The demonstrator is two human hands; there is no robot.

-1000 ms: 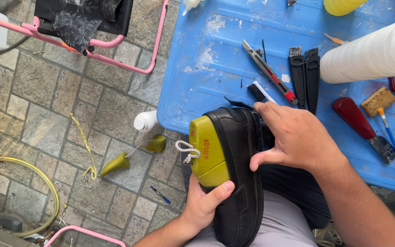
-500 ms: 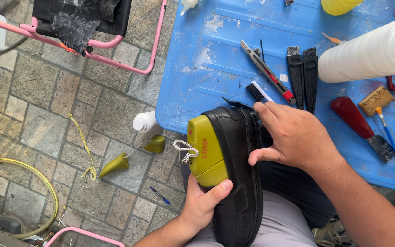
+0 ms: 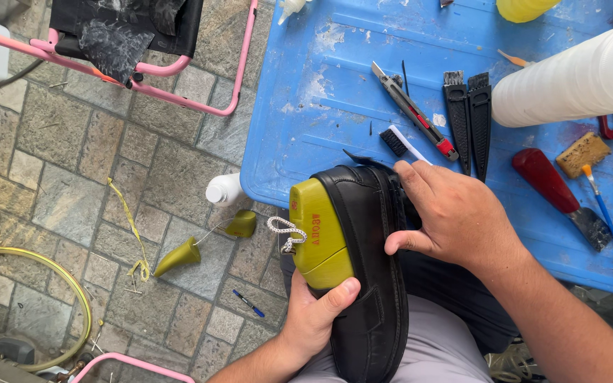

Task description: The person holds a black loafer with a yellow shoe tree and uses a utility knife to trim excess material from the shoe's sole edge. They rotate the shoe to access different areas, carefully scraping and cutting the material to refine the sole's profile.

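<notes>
Black leather shoe [image 3: 370, 284], stretched over an olive-green shoe last [image 3: 318, 234], is held on its side across the lap, its toe resting against the edge of the blue table [image 3: 335, 106]. The last's heel end, with a white cord loop [image 3: 286, 234], is seen on the left and looks hard and smooth, so it is judged to make the whole piece stiff and fairly weighty; the leather itself looks supple and slightly glossy, likely slippery under a loose grip. From below, the left hand [image 3: 313, 319] is cupped under the shoe, thumb pressed flat on the last and the remaining fingers hidden underneath. A firm hold is judged best there, on the rigid last, not on the soft upper. Further right, the right hand [image 3: 455, 220] is laid over the sole edge, fingers pressed together and curled against it, thumb tucked beneath. A utility knife [image 3: 413, 110], a small brush [image 3: 400, 142] and a red-handled tool [image 3: 558, 195] lie on the table beyond.
</notes>
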